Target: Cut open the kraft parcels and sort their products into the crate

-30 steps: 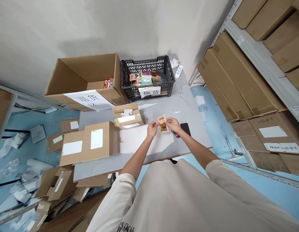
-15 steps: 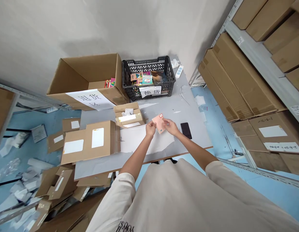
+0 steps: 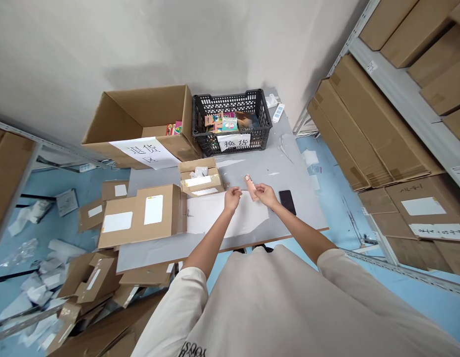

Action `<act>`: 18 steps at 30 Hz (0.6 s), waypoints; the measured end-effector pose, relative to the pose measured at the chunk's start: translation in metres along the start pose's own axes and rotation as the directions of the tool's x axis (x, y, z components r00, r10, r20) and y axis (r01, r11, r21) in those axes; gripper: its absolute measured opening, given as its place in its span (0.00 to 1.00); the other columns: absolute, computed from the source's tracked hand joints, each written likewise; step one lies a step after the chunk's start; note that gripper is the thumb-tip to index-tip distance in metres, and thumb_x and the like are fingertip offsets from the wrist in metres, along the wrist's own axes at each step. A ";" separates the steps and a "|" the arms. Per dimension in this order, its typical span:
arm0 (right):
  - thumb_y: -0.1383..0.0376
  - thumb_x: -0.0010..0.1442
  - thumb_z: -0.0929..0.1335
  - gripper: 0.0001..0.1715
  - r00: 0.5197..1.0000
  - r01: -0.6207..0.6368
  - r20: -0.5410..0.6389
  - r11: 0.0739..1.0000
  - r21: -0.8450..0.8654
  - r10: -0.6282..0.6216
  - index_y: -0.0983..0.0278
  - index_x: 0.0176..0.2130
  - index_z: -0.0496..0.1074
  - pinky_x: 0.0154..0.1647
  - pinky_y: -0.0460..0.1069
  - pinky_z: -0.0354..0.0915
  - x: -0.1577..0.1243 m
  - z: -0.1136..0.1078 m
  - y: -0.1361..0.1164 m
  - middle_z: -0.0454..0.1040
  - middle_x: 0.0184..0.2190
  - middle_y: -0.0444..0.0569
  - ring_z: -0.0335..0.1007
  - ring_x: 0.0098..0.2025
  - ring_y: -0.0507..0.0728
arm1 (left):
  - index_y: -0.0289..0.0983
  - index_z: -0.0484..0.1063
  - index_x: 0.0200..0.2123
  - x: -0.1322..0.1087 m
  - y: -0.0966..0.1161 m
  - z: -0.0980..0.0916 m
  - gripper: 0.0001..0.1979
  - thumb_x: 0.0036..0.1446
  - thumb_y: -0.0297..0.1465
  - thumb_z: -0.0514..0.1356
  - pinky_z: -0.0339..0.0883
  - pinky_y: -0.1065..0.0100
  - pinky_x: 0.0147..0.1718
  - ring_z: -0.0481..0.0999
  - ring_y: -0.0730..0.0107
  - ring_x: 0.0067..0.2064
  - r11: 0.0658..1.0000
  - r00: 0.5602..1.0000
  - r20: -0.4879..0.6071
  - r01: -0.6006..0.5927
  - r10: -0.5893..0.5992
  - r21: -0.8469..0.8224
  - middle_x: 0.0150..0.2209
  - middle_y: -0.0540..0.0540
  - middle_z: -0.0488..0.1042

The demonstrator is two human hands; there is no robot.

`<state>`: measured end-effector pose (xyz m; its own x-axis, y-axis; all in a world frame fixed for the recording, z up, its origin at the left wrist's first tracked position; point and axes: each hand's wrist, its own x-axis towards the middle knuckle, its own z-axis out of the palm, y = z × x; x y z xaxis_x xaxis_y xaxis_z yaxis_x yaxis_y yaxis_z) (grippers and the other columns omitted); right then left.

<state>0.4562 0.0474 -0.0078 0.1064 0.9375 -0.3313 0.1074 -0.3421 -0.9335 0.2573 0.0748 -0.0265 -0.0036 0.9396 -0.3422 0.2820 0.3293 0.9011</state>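
Note:
A small flat pink pack [image 3: 250, 186] with a red-outlined mark near its top is gripped in my right hand [image 3: 266, 195], above a white sheet [image 3: 215, 213] on the table. It is turned so that only a narrow side shows; whether it is a book or a box I cannot tell. My left hand [image 3: 233, 199] is just to the left of the pack and apart from it, its fingers curled closed with nothing visible in them. Beside my left hand stands a small open carton [image 3: 202, 183] with white wrapping inside. A black phone [image 3: 287, 202] lies right of my right hand.
A large open cardboard box [image 3: 140, 106] and a black plastic crate [image 3: 233, 134] holding small colourful packs stand against the wall. Closed cartons [image 3: 153, 210] are on the table's left. Shelving with boxes [image 3: 374, 129] borders the right; discarded cartons and paper [image 3: 47, 277] litter the left floor.
My left hand has let go of the pink pack, which my right hand alone now holds. The pack has turned from showing its broad face to a narrow side.

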 end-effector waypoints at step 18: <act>0.58 0.60 0.74 0.13 0.986 0.162 0.068 0.970 -0.182 -0.152 0.58 0.44 0.77 0.57 0.57 0.76 -0.002 -0.007 0.015 0.84 0.45 0.51 0.81 0.49 0.61 | 0.37 0.82 0.49 -0.025 0.013 -0.013 0.22 0.63 0.49 0.70 0.81 0.50 0.54 0.88 0.53 0.51 0.897 0.990 0.051 0.138 -0.129 -0.421 0.49 0.37 0.87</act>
<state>0.4649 0.0398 -0.0200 0.0214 0.9808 -0.1941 0.3014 -0.1914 -0.9341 0.2486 0.0571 -0.0034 0.0092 0.8833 -0.4687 -0.1511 0.4645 0.8726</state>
